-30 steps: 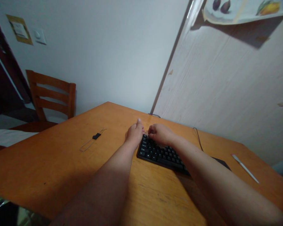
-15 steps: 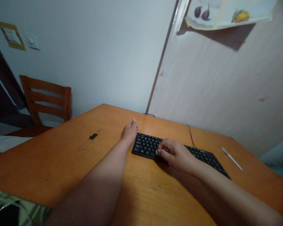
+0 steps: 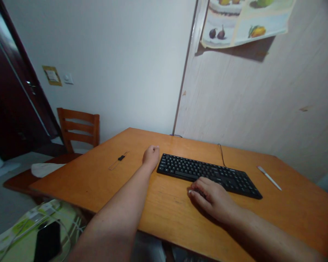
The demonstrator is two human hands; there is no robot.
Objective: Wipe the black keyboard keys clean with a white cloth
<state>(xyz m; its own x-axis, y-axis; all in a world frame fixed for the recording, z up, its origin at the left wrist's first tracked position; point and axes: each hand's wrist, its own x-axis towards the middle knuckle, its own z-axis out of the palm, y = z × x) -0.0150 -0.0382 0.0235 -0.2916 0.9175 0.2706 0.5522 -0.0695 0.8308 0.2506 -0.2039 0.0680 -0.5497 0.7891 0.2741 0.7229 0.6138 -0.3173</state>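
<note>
Right hand point(image 3: 211, 198): fingers curled in toward the thumb, a pale bit at the tips, too small to identify; whether it was pinched, could not tell. It lay at the near edge of the black computer keyboard point(image 3: 180, 166), hiding part of that edge. Left hand point(image 3: 151, 157): curled, just beside the keyboard's left end, fingers mostly hidden, grip unclear. Keyboard flat on the wooden table point(image 3: 164, 203), dark cable point(image 3: 222, 154) running behind. Right of it, a slim white tool point(image 3: 270, 178), type unclear. Left, a black clip-like piece point(image 3: 121, 158) on thin wire. Chair point(image 3: 79, 127) partly blocked by the table; dark phone-like slab point(image 3: 47, 242) and fruit poster point(image 3: 229, 32) cut off.
</note>
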